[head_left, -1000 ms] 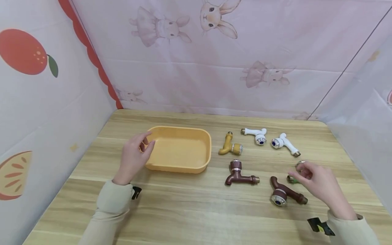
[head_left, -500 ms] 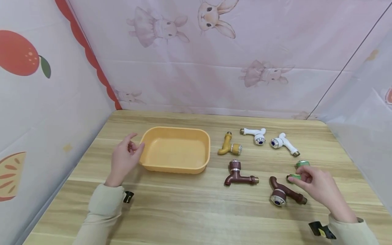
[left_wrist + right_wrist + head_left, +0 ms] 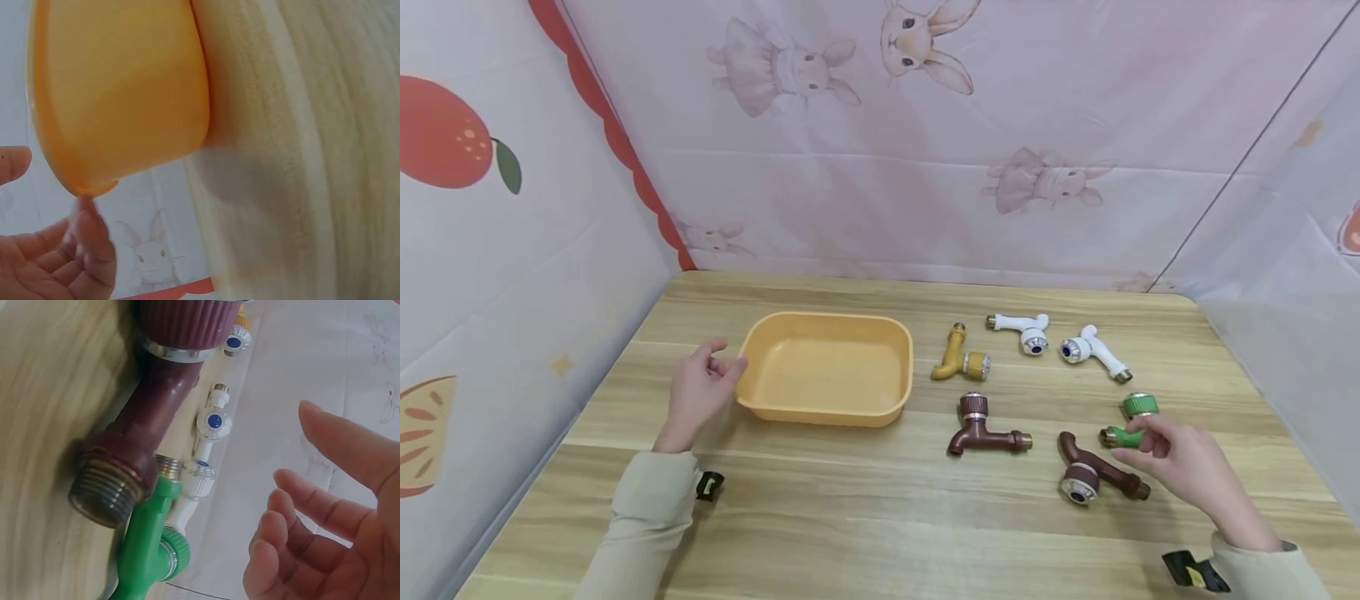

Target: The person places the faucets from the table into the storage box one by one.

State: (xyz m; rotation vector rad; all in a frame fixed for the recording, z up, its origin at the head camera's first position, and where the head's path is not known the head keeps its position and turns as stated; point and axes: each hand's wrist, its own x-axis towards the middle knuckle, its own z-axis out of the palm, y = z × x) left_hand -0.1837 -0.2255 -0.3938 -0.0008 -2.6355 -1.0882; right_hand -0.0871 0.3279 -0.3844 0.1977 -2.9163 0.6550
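Note:
My left hand [image 3: 700, 387] is at the left end of an orange-yellow plastic basin [image 3: 827, 415], its fingers loosely bent. In the left wrist view a fingertip is right at the rim of the basin [image 3: 125, 94], with the thumb apart. My right hand [image 3: 1180, 458] hovers over a green tap [image 3: 1123, 437] and overlaps part of it. The right wrist view shows its fingers loosely bent and holding nothing, beside the green tap [image 3: 147, 544]. Close by lies a dark maroon tap [image 3: 1101, 471], with its threaded end nearest the hand.
A second maroon tap [image 3: 981, 429] lies between the basin and the right hand. Behind it are a mustard-yellow tap [image 3: 955, 358] and two white taps [image 3: 1021, 325], [image 3: 1097, 350]. Printed cloth walls [image 3: 850, 208] border the wooden table [image 3: 880, 517] behind and at the sides.
My left hand has drawn back left from over the basin's rim to just outside it. My right hand has shifted slightly toward me, uncovering more of the green tap.

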